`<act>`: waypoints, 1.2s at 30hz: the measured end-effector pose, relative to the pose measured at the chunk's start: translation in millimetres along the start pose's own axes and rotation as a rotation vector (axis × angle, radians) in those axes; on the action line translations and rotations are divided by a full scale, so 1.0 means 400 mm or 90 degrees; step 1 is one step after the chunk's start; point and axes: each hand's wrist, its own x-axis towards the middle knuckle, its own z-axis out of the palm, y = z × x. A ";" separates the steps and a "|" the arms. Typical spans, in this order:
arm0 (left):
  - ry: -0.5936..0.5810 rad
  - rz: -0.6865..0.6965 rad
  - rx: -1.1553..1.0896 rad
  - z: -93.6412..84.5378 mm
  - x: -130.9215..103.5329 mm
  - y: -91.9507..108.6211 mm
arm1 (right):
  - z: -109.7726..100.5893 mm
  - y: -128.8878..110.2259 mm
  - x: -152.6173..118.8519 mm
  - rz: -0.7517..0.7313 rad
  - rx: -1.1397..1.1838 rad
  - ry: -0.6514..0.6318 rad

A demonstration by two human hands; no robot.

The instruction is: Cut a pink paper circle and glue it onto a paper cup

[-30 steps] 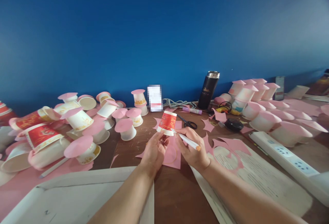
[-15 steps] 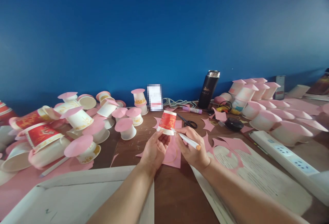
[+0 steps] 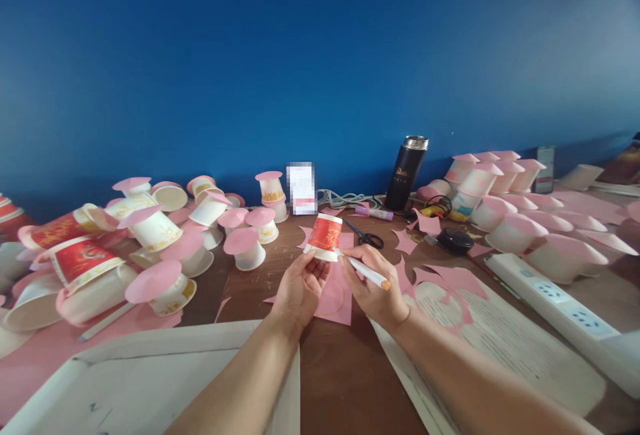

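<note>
A red paper cup (image 3: 326, 234) with a white rim sits upside down, slightly tilted, in the fingers of my left hand (image 3: 301, 288). My right hand (image 3: 376, 286) is closed around a white marker (image 3: 369, 272) with an orange end. The marker's front end points at the cup's lower right side near the rim; its exact tip is too small to make out. Beneath my hands a pink paper sheet (image 3: 335, 312) lies on the brown table (image 3: 340, 382).
Many paper cups with pink tops (image 3: 243, 248) crowd the left, and more (image 3: 520, 232) stand right. Scissors (image 3: 370, 238), a black bottle (image 3: 407, 172), a glue stick (image 3: 374, 212) and a power strip (image 3: 555, 308) lie around. Pink scraps (image 3: 405, 242) are scattered nearby.
The red cup has shifted very slightly to the left with my left hand. My right hand and the marker are nearly where they were.
</note>
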 end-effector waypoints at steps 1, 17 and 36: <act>0.000 -0.001 -0.002 0.000 0.000 0.000 | 0.000 -0.001 0.000 0.001 0.000 -0.001; -0.003 -0.020 -0.004 0.001 0.000 0.004 | 0.000 0.000 -0.001 0.001 0.003 -0.007; -0.013 -0.011 -0.004 0.004 -0.001 0.006 | 0.002 0.002 -0.004 -0.001 0.009 -0.017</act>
